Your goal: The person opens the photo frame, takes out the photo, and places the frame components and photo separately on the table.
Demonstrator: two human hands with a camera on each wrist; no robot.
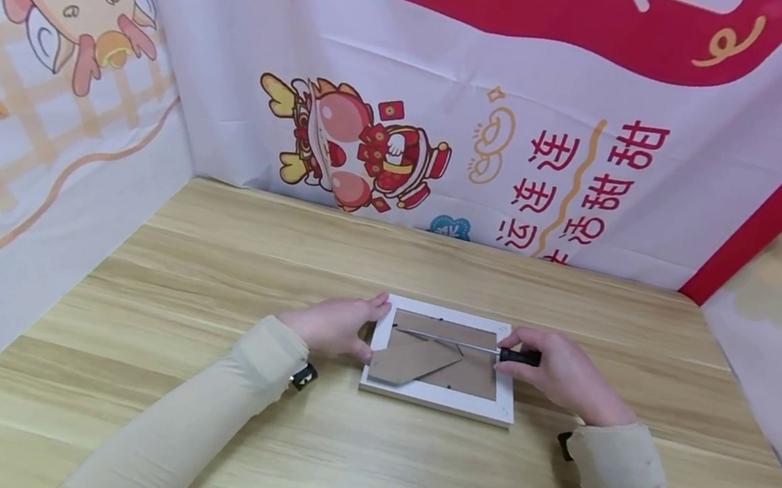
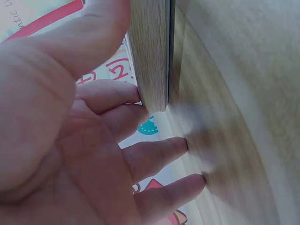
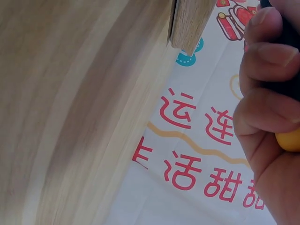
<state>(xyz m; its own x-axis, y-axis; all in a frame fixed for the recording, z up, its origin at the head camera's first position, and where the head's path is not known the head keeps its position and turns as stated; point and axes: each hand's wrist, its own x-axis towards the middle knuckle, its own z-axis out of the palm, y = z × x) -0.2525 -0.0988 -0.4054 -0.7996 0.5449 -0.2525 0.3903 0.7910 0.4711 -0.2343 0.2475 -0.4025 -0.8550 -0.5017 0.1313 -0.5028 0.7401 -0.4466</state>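
Note:
A white-edged picture frame (image 1: 438,396) lies face down on the wooden table, with its brown backing board (image 1: 480,381) and angled stand flap (image 1: 412,358) facing up. At the frame's left side, my left hand (image 1: 336,325) touches the edge with thumb and fingers; the left wrist view shows these fingers (image 2: 157,154) nearly straight, two reaching the table. My right hand (image 1: 562,371) grips a screwdriver (image 1: 521,356) by its black handle. Its thin shaft reaches leftward across the backing, the tip near a small dark tab. A yellow handle end (image 3: 289,140) shows in the right wrist view.
The wooden table (image 1: 269,247) surrounds the frame. White printed cloth (image 1: 228,68) hangs along the back and both sides, its lower edge meeting the tabletop. A dark wrist camera (image 1: 304,376) sits by the left cuff.

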